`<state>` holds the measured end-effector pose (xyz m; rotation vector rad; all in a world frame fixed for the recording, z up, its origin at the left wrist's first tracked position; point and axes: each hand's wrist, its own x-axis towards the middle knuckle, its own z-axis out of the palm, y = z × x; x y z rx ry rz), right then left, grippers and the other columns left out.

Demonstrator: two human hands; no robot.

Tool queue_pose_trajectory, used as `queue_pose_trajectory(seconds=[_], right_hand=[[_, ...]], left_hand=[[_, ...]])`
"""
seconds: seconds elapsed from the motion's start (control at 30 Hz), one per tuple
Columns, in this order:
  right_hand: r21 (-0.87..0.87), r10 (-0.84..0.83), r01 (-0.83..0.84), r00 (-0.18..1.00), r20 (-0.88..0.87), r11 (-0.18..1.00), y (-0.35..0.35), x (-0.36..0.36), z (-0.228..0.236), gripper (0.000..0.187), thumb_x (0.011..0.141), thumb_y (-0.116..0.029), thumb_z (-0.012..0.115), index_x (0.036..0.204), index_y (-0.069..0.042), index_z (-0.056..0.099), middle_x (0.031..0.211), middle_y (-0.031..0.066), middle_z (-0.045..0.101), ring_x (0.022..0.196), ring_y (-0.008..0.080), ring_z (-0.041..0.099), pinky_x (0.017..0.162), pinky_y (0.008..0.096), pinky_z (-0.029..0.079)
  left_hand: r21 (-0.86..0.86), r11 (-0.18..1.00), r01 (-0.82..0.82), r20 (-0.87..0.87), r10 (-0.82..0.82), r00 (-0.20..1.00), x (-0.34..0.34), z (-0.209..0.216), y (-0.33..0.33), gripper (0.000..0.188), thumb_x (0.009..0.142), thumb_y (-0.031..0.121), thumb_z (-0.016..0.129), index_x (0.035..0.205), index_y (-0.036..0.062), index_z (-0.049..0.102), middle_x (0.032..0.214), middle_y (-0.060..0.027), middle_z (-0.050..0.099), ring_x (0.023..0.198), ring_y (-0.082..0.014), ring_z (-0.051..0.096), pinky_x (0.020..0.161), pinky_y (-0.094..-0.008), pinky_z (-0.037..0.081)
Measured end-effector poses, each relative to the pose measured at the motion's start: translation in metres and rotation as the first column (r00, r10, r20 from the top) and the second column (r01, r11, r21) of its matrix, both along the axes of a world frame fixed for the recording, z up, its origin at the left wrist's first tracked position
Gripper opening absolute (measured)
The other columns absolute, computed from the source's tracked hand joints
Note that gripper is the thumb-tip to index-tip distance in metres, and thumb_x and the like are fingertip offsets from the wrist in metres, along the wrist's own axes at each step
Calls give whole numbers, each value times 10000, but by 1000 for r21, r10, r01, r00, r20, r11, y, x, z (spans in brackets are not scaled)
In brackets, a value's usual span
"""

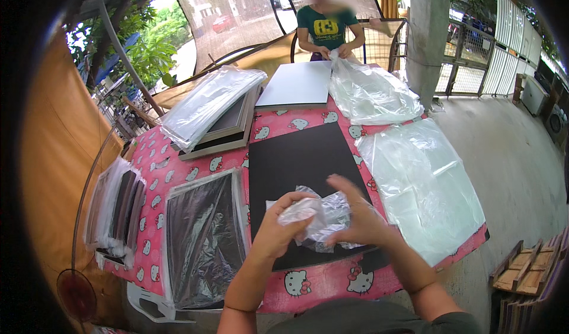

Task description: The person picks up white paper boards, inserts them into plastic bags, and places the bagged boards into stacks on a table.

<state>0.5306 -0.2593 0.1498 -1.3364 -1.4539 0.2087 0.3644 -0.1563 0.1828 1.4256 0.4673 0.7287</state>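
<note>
Pink cartoon-print worktop (326, 286), shaded yard. Left hand (287, 221): fingers closed on crumpled clear plastic film (307, 216). Right hand (360, 218): fingers spread, not clenched, alongside. Film is over the near half of a black rectangular panel (296, 162). Risk: thin film may tear if pulled unevenly; a careless fingernail could scuff the panel. Left: clear plastic sleeve (204, 239), dark sheet inside. Far side: co-worker (326, 29) with translucent plastic sheeting (373, 91); contents, if any, unclear.
</note>
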Motion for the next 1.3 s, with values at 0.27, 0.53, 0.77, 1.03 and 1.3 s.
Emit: queue_pose_trajectory(seconds=[0.27,0.53,0.77,1.03,1.3], right_hand=[[-196,-100,6,874,-476,981,31,30,-25,160,811,-132,577,927,-21,579,785,17,572,665,62,483,622,214,414],[-85,-37,24,987,-157,996,65,-3,-56,438,676,-245,710,1017,-23,548,923,103,575,807,212,550,710,312,432],[-200,-146,104,968,-206,974,46,35,-45,159,701,-143,673,807,-29,639,733,84,600,673,181,564,611,296,428],[-116,-365,346,894,-261,931,27,47,-4,88,755,-86,618,806,-20,647,580,28,575,534,80,510,535,226,415],[565,524,-21,401,-751,825,-31,116,-34,102,739,-69,610,830,-24,600,859,85,590,805,160,553,733,265,431]], left_hand=[[-6,842,-539,273,520,809,-34,35,61,264,845,221,565,962,-9,617,800,-20,595,704,-74,538,635,-201,426],[-56,880,-472,237,471,850,-19,41,54,263,845,236,571,958,5,628,782,-7,579,676,-60,505,609,-201,407],[218,736,-641,304,573,761,-48,17,93,233,804,152,625,955,-26,615,819,-39,592,700,-79,530,630,-218,431],[-217,818,-533,464,567,681,-33,11,83,210,838,191,574,948,12,568,809,-32,576,700,-126,559,640,-267,474],[402,914,51,-56,-30,998,-53,-10,45,112,835,149,555,779,56,584,676,-24,558,572,-103,520,495,-234,417]])
